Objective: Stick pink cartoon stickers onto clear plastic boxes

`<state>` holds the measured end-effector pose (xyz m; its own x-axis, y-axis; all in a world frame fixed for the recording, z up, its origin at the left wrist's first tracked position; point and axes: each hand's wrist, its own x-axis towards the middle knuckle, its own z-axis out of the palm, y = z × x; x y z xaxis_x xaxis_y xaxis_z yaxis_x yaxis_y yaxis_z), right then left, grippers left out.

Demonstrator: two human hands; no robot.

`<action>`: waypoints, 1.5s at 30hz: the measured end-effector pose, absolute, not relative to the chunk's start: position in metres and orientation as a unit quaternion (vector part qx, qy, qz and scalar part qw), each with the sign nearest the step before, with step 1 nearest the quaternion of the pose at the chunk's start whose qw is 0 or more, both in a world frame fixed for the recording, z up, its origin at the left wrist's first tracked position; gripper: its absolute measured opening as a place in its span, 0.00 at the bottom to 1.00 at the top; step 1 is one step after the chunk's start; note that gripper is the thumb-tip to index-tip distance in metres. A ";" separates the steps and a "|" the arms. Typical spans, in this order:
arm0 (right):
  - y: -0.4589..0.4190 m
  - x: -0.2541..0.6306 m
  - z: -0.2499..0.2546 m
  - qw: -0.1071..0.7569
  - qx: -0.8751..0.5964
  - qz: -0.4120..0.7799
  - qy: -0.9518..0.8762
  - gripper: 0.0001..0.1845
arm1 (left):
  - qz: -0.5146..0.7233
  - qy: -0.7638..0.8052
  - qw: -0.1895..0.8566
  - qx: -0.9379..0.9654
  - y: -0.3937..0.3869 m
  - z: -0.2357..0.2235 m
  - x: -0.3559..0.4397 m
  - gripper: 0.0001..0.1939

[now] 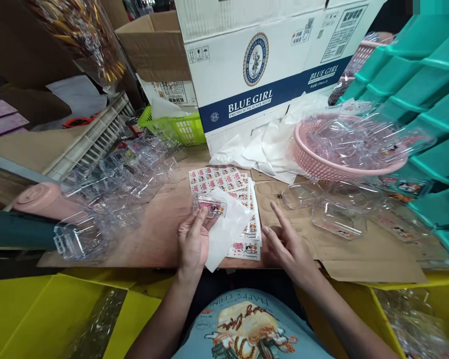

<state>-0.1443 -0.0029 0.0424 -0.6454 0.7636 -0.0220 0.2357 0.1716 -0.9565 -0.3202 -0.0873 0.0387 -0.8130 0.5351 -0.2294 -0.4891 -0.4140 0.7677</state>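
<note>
My left hand (193, 244) grips a small clear plastic case (211, 205) between thumb and fingers. A pink and orange cat sticker shows on or through the case. Under it lies a sheet of white backing paper (224, 234), over a stack of sticker sheets (252, 209) printed with cats and pink lettering. My right hand (284, 244) hovers at the right edge of the stack, index finger stretched out and thumb apart, with nothing visible in it.
Clear plastic cases (134, 164) crowd the left side. On the right, a pink basket (303, 154) heaped with clear parts stands behind loose clear cases (338, 219). A white beer carton (224, 65) blocks the back; teal bins (434, 114) rise at right. Yellow boxes (18, 309) sit below the table.
</note>
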 end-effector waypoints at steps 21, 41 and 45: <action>0.054 -0.081 0.064 0.375 -0.275 0.141 -0.874 0.29 | 0.641 0.573 0.337 0.383 -0.059 0.037 -0.280 0.14; 0.048 -0.145 0.039 0.283 -0.158 0.160 -0.932 0.31 | 0.307 0.827 0.068 0.466 -0.115 0.004 -0.377 0.11; 0.053 -0.189 0.048 0.305 -0.125 0.278 -0.902 0.36 | 0.438 0.747 0.166 0.472 -0.107 0.031 -0.357 0.12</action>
